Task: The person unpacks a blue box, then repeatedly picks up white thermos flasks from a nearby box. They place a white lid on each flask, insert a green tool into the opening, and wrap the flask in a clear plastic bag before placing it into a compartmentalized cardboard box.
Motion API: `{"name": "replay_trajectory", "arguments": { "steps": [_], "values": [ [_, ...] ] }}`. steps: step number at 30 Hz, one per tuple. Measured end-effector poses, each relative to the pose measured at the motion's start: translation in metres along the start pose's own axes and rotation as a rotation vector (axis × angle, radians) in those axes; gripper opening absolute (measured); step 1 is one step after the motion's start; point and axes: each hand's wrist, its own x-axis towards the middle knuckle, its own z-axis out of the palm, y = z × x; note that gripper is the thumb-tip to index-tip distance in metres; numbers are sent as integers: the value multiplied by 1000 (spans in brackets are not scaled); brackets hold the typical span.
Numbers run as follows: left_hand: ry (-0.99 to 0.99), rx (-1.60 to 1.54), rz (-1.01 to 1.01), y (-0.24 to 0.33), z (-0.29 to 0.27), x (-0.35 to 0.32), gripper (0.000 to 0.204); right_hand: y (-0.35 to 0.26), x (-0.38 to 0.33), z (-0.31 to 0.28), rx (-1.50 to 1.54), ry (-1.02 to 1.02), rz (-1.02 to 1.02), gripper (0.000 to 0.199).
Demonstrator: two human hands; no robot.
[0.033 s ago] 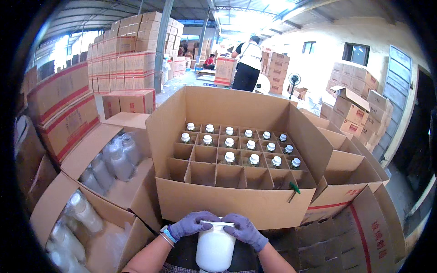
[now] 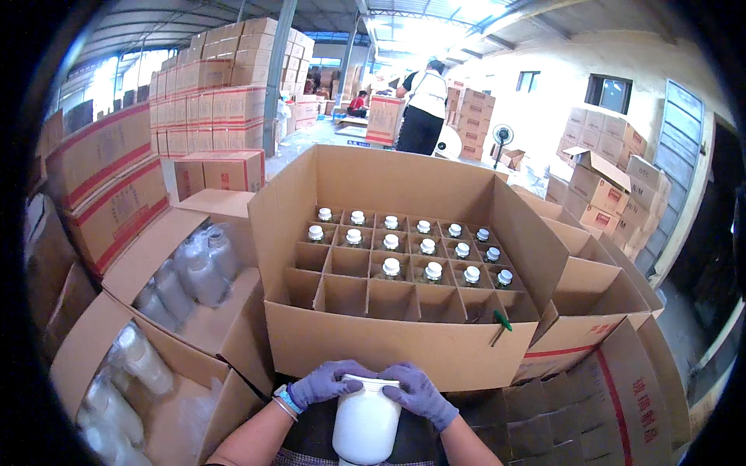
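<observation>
A white, round-bodied jar (image 2: 365,429) is upright in front of my body, held by both hands at its wide top rim. My left hand (image 2: 332,382), in a purple-grey glove, closes on the rim's left side. On the right side, my gloved right hand (image 2: 418,394) grips the same rim with bent fingers. Just beyond them stands a large open carton (image 2: 396,349) with cardboard dividers. Several clear bottles with white caps (image 2: 391,267) fill its back cells and part of the third row. A green-handled tool (image 2: 503,320) hangs over its near wall.
Open cartons of plastic-wrapped white bottles (image 2: 206,276) stand at the left. Divided cartons (image 2: 590,287) line the right side, with a cardboard divider grid (image 2: 556,419) nearer me. Farther off are stacked boxes (image 2: 210,109), a fan (image 2: 503,135) and a standing person (image 2: 423,109).
</observation>
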Motion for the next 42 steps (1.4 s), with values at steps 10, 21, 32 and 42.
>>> {"name": "replay_trajectory", "arguments": {
  "steps": [10,21,32,42],
  "values": [
    [114,-130,89,-18,8,0,46,-1,-13,31,472,115,346,29],
    [168,-157,122,-8,22,-35,50,-9,-25,50,471,196,153,32],
    [325,186,25,2,42,-26,39,-58,-26,43,665,357,406,41],
    [600,801,60,-44,39,-32,37,-75,-7,-27,-48,-198,60,33]
  ]
}}
